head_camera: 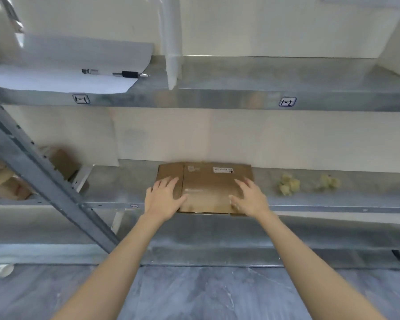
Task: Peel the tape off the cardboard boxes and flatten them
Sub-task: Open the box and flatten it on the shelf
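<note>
A flat brown cardboard box [206, 183] with a white label lies on the middle metal shelf [333, 202], its near edge at the shelf's front. My left hand [163, 198] rests flat on the box's left part, fingers straight and spread. On the right near corner my right hand [249, 196] lies with its fingers spread over the cardboard. Neither hand grips anything. No tape is visible on the box's top face.
Two crumpled yellowish wads [288, 186] [328, 182] lie on the same shelf to the right. More cardboard boxes [62, 162] sit at the left behind a diagonal metal brace [44, 174]. The upper shelf holds paper [62, 75] and a pen [116, 73]. A white cup [1, 270] lies on the floor.
</note>
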The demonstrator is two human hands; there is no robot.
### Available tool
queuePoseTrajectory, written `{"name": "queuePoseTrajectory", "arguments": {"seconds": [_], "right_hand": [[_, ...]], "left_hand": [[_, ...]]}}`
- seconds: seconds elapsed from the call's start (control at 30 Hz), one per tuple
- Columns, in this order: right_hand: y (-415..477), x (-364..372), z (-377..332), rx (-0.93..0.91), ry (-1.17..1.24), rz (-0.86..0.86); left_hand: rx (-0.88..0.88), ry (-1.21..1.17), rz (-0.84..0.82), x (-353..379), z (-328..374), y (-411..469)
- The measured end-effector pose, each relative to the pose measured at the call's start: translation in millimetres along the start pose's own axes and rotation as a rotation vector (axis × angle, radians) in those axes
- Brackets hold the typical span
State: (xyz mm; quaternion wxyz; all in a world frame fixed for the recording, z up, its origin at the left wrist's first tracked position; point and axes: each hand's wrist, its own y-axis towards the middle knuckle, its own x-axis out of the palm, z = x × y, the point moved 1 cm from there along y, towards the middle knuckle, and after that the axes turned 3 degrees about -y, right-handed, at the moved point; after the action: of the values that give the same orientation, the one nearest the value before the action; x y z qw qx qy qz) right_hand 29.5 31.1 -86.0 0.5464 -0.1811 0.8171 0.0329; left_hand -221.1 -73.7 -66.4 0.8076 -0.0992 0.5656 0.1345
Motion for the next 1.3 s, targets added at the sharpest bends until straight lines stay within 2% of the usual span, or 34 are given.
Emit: {"name": "queuePoseTrajectory", "arguments": {"seconds": [0.17,0.33,0.5,0.73,0.9,1.03,1.3], "right_hand": [[21,31,18,0.188,-0.039,-0.036],[32,41,29,0.237,0.034,-0.015],[39,43,32,0.255,0.081,-0.001],[39,30,34,0.213,0.342,0.173],[31,-7,46,0.159,0.305,0.247],[16,-47,76,0.115,0.284,0.342],[-56,-131,202,0.216,0.248,0.518]], "left_hand": [[-0.177,-0.083,-0.115,29,-27,23],[-0.292,-0.151,-0.168,41,-39,42],[-0.401,-0.163,-0.130,47,-39,52],[-0.473,-0.265,-0.075,42,-43,58],[-0.445,-0.320,0.043,28,-14,54],[-0.312,-0.466,0.127,23,31,54],[-0.045,-0.411,0.141,40,205,40]]}}
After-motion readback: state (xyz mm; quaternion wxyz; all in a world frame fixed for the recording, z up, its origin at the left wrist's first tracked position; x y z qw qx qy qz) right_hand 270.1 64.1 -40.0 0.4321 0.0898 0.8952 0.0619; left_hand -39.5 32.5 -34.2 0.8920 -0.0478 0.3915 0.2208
